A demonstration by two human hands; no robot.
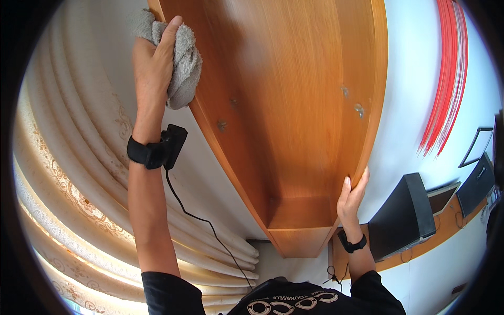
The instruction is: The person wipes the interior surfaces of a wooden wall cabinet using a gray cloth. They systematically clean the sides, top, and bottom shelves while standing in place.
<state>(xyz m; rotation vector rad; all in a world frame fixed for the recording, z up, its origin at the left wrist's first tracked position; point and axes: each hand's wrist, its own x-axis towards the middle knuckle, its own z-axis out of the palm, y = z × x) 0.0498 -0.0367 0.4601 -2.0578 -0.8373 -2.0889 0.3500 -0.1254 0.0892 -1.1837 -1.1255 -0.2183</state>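
Note:
A tall, shelfless wooden cabinet [291, 118] stands open-fronted before me, with a box-like base at its lower end. My left hand [151, 73] holds a bunched grey terry cloth [185, 75] against the cabinet's left front edge, high up. Part of the cloth is hidden under my palm and fingers. Lower down, my right hand [352, 199] grips the right side panel's front edge [364, 157], its thumb on the inner face. Metal hinge plates [358, 110] sit on both inner walls.
Patterned beige curtains [78, 165] hang at the left. To the right, a black computer case [401, 216] and a monitor [441, 197] rest on a wooden desk [472, 214]. Red strands [445, 78] hang on the white wall. A black cable [197, 216] trails from my left wrist strap.

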